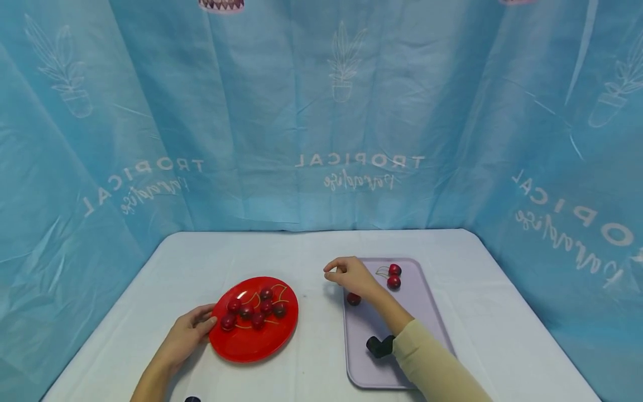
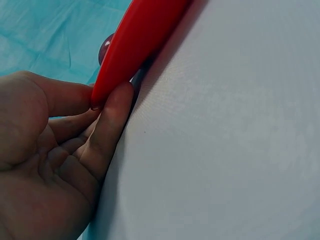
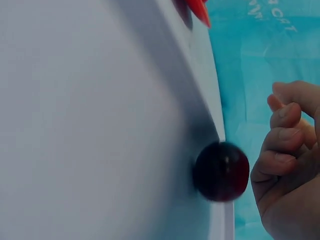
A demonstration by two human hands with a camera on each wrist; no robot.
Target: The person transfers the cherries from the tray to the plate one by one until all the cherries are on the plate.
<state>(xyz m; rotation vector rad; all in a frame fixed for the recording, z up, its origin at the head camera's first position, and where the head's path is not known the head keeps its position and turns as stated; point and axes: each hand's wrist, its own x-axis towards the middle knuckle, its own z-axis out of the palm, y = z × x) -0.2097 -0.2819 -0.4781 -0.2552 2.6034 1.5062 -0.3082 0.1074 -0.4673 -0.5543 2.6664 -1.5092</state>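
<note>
Beside tray [image 1: 427, 312], right hand [image 1: 351, 274] pinching stem

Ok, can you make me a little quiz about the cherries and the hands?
1. True or false: the left hand touches the rim of the red plate.
2. How many cherries lie on the purple tray? A) one B) three C) six
3. Fill in: the right hand, fingers curled, hovers above the tray's ____ edge.

Key: 1 true. 2 B: one by the wrist, two farther back. 3 left.
</note>
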